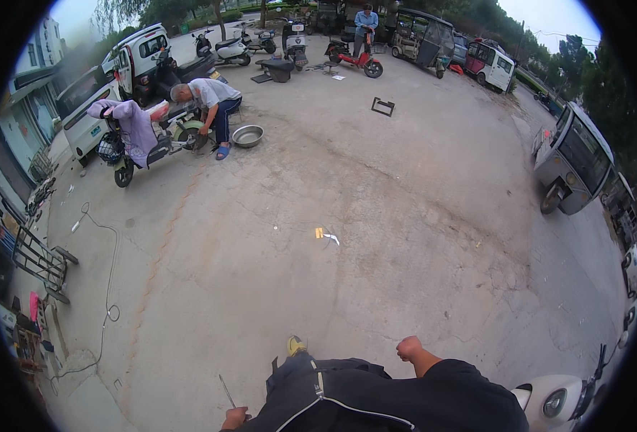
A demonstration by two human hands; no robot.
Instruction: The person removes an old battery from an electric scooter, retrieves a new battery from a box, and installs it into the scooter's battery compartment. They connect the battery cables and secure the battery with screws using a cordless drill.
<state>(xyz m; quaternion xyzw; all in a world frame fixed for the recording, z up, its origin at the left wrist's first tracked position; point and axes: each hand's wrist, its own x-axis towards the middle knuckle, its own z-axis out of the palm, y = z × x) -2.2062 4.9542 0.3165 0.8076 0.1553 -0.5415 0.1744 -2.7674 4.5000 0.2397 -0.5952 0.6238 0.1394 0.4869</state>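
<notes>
My left hand, low in the view beside my dark jacket, is closed around a thin metal rod-like tool that points forward; its exact kind cannot be told. On the other side, my right hand is held out from my body with the fingers curled, and nothing shows in it. A yellow shoe shows beneath the jacket. Farther ahead on the concrete lie a small yellow piece and a white scrap.
At the upper left a person bends over a scooter's rear wheel, near a metal basin. A cable and a metal hand cart are at left, a white scooter at lower right, a three-wheeler at right.
</notes>
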